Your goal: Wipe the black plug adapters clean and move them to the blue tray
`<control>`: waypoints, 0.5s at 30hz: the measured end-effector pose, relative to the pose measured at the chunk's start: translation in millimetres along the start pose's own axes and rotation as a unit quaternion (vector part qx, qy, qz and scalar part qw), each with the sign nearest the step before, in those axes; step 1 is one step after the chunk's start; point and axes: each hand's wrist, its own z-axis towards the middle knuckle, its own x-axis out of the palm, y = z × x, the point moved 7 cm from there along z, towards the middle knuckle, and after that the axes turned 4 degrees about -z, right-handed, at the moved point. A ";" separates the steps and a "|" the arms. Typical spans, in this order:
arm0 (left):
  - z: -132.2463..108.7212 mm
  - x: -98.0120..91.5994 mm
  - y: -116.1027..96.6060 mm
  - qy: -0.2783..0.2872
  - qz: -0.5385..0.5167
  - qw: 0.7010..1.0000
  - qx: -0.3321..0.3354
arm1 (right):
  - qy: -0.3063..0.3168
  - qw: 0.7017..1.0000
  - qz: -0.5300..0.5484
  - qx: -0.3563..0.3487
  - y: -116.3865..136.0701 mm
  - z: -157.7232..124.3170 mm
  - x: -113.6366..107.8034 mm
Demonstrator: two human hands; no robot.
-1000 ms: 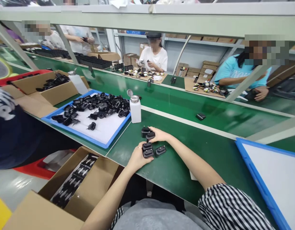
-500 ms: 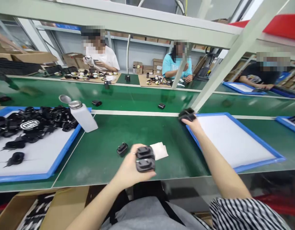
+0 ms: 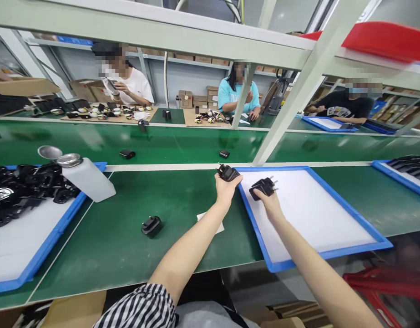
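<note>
Reaching: both arms now stretch forward to the near-left corner of the shallow blue-rimmed white tray on the green worktop; half a second ago only the right hand was there, while the left hung back near the body.
Tray: white floor bare apart from what the right hand brings over it.
Left hand: has carried its black plastic plug adapters forward; they sit at the fingertips just outside the tray's left rim, fingers clamped round them from below.
Right hand: already over the tray floor, fingers closed on another black plug adapter with metal pins, pins pointing away to the right, low over the white surface; touching or not, I cannot tell.
Meaning: judged from this, the adapters are being moved across to this tray.
Left behind: one loose black adapter lies alone on the worktop, well apart from both hands, near a small white paper slip.
</note>
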 end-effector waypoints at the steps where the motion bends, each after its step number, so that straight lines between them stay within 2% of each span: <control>1: 0.7 -1.2 0.4 0.009 0.001 1.000 0.006 | 0.029 0.998 -0.056 -0.023 3.8 14.8 0.0; 2: 0.1 -1.2 1.5 0.035 0.014 0.999 0.010 | 0.066 0.991 -0.106 -0.049 7.1 30.3 2.4; 4: -5.3 4.4 7.5 0.124 0.074 0.989 0.014 | 0.152 0.969 -0.169 -0.092 11.0 58.4 15.0; 7: -18.1 22.0 20.6 0.257 0.203 0.944 0.047 | 0.237 0.943 -0.192 -0.135 16.7 85.0 41.7; 9: -22.3 37.1 27.0 0.303 0.277 0.907 0.092 | 0.256 0.933 -0.197 -0.157 21.8 93.3 55.8; 12: -13.8 55.7 33.9 0.299 0.364 0.873 0.126 | 0.279 0.921 -0.212 -0.172 25.7 97.7 65.3; 15: 4.4 63.4 37.5 0.257 0.412 0.866 0.123 | 0.323 0.908 -0.222 -0.151 22.7 97.6 64.5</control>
